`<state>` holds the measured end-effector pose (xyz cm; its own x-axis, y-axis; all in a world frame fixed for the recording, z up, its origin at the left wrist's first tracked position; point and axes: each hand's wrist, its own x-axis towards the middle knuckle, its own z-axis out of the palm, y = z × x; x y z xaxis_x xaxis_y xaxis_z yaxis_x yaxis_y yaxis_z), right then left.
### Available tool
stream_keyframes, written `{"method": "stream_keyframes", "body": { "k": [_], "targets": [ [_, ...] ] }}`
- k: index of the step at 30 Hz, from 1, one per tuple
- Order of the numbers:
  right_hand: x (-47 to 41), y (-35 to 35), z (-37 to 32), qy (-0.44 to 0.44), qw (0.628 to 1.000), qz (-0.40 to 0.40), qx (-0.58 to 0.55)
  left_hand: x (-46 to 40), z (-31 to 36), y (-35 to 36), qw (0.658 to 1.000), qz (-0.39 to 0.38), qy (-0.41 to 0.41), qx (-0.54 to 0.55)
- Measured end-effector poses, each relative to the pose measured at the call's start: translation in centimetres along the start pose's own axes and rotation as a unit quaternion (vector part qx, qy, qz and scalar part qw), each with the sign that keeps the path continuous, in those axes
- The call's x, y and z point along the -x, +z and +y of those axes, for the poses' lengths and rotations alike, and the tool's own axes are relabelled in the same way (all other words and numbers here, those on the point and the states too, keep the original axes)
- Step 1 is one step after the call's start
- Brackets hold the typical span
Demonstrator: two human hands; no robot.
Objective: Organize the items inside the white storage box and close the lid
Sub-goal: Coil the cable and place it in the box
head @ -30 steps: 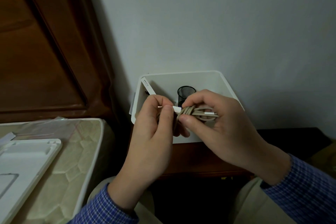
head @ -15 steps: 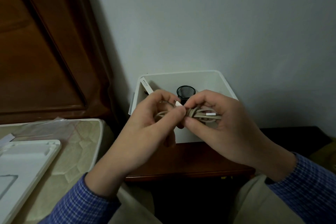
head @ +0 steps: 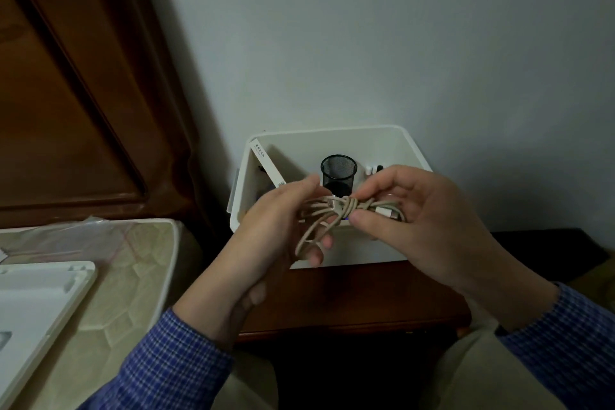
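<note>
We hold one beige coiled cable [head: 336,213], wrapped at its middle, above the open white storage box [head: 382,143]; left hand [head: 279,226] grips its loops, right hand [head: 422,220] pinches the connector end. One black mesh cup [head: 338,173] stands inside.

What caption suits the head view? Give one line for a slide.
Both hands, left hand and right hand, hold a bundled beige cable above the open white storage box.

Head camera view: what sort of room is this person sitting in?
Probably a bedroom. A carved wooden headboard stands against the wall, a quilted mattress lies beside it, and the white box sits on a small dark nightstand in the corner.
</note>
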<state>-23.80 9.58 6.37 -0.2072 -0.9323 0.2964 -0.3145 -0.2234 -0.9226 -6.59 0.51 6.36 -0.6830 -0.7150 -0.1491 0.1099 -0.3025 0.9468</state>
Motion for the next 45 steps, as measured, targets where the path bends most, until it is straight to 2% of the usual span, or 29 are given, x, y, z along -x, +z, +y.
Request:
{"method": "stream_keyframes", "body": {
  "k": [2, 5, 7, 10, 13, 15, 17, 19, 22, 27, 30, 32, 39, 45],
  "targets": [
    [-1.3, -0.5, 0.6, 0.004, 1.0, 0.008, 0.005, -1.5, 0.1, -0.4, 0.998, -0.028, -0.044, 0.023],
    [-3.9, -1.7, 1.6, 0.04, 0.999, -0.015, -0.029, -4.4, -0.2, -1.6, 0.997, -0.045, -0.052, 0.034],
    [-5.9, -2.7, 2.4, 0.08, 0.995, -0.031, -0.05, -6.9, -0.5, -2.3, 0.996, -0.037, -0.052, 0.062],
    [-9.8, -3.8, 4.2, 0.08, 0.997, -0.006, 0.015, -11.3, -0.7, -3.3, 0.997, 0.004, -0.062, 0.039],
    [-14.9, -5.0, 6.3, 0.059, 0.995, 0.039, 0.073, -15.8, -1.2, -4.4, 0.984, 0.108, -0.009, -0.14],
    [-18.1, -5.6, 8.2, 0.055, 0.989, 0.047, 0.131, -18.4, -1.6, -4.9, 0.947, 0.132, 0.051, -0.29],
    [-20.6, -5.9, 10.6, 0.063, 0.977, 0.029, 0.201, -21.1, -2.2, -5.4, 0.892, 0.121, 0.075, -0.429],
    [-22.4, -5.8, 13.1, 0.078, 0.965, 0.015, 0.251, -23.8, -3.3, -5.8, 0.858, 0.09, 0.032, -0.505],
    [-23.7, -5.2, 16.4, 0.109, 0.944, 0.0, 0.31, -26.4, -5.6, -6.1, 0.828, 0.059, -0.027, -0.557],
    [-24.2, -3.8, 20.2, 0.14, 0.924, -0.04, 0.354, -28.3, -7.7, -6.4, 0.811, 0.048, -0.022, -0.582],
    [-24.8, -3.0, 21.7, 0.145, 0.908, -0.066, 0.387, -28.5, -8.1, -6.4, 0.776, 0.009, -0.036, -0.63],
    [-25.0, -2.9, 22.4, 0.149, 0.906, -0.073, 0.389, -28.6, -8.3, -6.7, 0.765, -0.002, -0.037, -0.644],
    [-25.1, -3.3, 22.7, 0.094, 0.919, -0.01, 0.382, -28.6, -8.1, -7.0, 0.76, -0.014, -0.009, -0.65],
    [-24.6, -2.8, 22.5, 0.125, 0.9, -0.085, 0.41, -28.5, -8.1, -6.8, 0.755, -0.012, -0.009, -0.656]
  ]
}}
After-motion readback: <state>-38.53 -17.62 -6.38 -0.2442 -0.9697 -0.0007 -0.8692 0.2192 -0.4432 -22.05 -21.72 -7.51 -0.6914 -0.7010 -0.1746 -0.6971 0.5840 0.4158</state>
